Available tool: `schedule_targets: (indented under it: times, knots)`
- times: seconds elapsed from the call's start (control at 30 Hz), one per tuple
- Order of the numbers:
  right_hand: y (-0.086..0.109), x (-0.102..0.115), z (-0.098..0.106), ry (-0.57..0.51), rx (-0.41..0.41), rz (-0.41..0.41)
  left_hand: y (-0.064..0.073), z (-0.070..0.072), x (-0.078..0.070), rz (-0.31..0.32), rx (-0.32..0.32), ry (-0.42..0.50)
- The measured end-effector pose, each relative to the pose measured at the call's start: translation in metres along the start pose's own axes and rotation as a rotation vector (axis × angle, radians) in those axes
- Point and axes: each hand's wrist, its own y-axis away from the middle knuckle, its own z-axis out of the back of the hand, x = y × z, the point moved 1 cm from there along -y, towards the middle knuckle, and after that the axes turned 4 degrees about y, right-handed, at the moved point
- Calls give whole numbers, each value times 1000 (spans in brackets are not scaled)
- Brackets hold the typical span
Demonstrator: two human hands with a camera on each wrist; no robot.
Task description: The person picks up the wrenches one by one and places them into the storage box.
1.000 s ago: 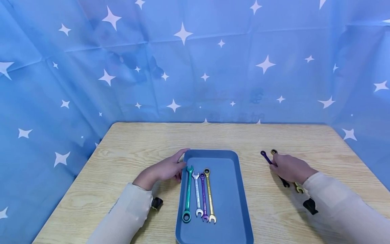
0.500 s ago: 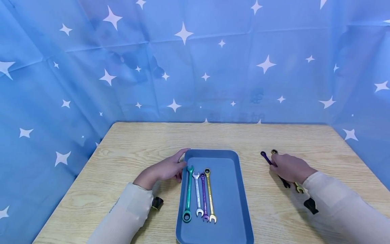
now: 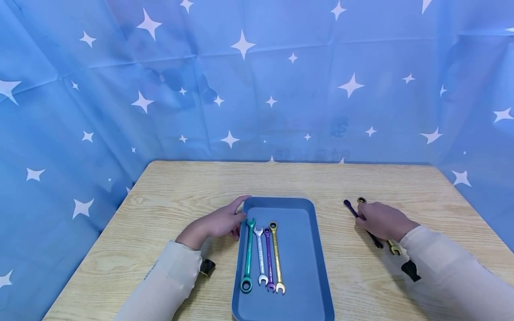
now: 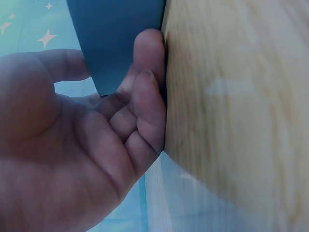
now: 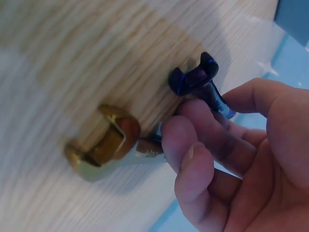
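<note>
My left hand holds the left rim of a blue-grey tray near its far corner; in the left wrist view, curled fingers press against the tray's side wall. Inside the tray lie a green wrench, a silver wrench, a purple wrench and a gold wrench, side by side. Right of the tray, my right hand pinches a dark purple wrench between thumb and fingers. A second gold wrench lies on the table under that hand, its middle hidden.
The wooden table carries the tray and the loose wrenches. A blue cloth with white stars hangs behind and at both sides. Bare tray floor shows right of the gold wrench.
The dark purple wrench has turned in my right fingers, so its ring end now looks edge-on. My left hand and the tray stay where they were.
</note>
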Motion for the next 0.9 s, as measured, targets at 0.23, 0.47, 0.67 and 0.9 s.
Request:
schedule_targets:
  times: [0.23,0.47,0.67,0.9]
  knots:
    - [-1,-1,1,-11,3,6,-1,0,1,3,1,8]
    - [-1,-1,2,-11,-16,9,-1,0,2,3,2,11]
    - [-1,0,1,-2,-38,9,-2,0,3,-5,3,6]
    - [-2,1,-1,10,-46,-6,-2,0,3,-7,2,9]
